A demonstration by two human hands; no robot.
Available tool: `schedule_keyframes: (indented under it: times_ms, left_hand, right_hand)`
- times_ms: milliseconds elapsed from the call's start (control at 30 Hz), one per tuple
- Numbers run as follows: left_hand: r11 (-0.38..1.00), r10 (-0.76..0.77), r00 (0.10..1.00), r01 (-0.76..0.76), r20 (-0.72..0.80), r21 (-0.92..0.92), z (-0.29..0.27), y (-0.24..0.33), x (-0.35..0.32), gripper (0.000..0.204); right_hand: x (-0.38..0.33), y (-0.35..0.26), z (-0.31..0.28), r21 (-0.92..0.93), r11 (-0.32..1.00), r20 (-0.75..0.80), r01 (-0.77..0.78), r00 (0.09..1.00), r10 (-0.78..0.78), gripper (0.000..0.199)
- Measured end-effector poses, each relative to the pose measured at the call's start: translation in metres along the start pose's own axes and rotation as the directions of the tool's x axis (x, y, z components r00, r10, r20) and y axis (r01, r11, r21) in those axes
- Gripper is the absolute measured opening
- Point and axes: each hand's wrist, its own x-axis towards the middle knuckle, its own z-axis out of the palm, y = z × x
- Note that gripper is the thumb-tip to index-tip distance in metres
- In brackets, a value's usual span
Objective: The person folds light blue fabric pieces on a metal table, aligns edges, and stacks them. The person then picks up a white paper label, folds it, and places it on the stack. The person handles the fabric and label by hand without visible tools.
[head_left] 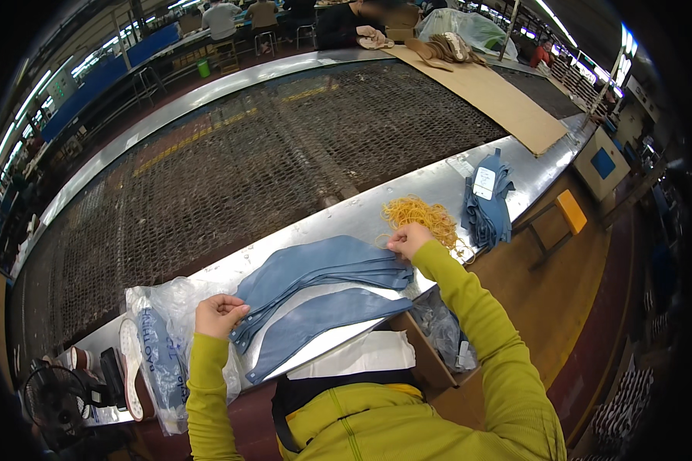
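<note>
- Wears, nearest the camera, a yellow-green jacket (pixel 361 430), with both forearms stretched over the metal ledge (pixel 346 217).
- Pinches the left end of a stack of curved blue pieces (pixel 307 265), apparently, with the left hand (pixel 221 315).
- Holds the right hand (pixel 410 240) with fingertips together at a thin yellow loop (pixel 380 240), by the stack's right end; impossible to tell whether gripping the stack too.
- Has the stack between the hands, long axis slanting outward to the right.
- Has a single blue piece (pixel 323 329) bodyward; yellow bands (pixel 421 215) nearer the right hand.
</note>
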Motion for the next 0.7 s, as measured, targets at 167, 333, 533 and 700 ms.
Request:
schedule_keyframes:
  times_ms: [167,333,533,700]
  left_hand:
    - [1.000,0.000,1.000,0.001,-0.030,0.029,0.001,-0.005,-0.001,0.014]
    - [0.998,0.010,0.998,-0.005,-0.060,0.070,0.001,-0.008,0.000,0.016]
    - [0.995,0.077,0.991,-0.084,-0.110,-0.059,-0.014,-0.004,-0.039,0.018]
    - [0.994,-0.003,0.990,-0.012,-0.138,-0.110,-0.011,-0.022,-0.095,0.016]
  right_hand:
    - [0.001,0.006,-0.005,0.057,0.997,0.058,-0.054,0.997,0.050,0.015]
    - [0.009,0.009,-0.007,0.030,0.999,0.099,0.010,0.995,-0.013,0.019]
    - [-0.028,0.005,-0.019,0.268,0.960,0.173,0.082,0.976,-0.132,0.021]
    - [-0.083,0.018,-0.014,0.385,0.920,0.242,-0.070,0.970,-0.027,0.016]
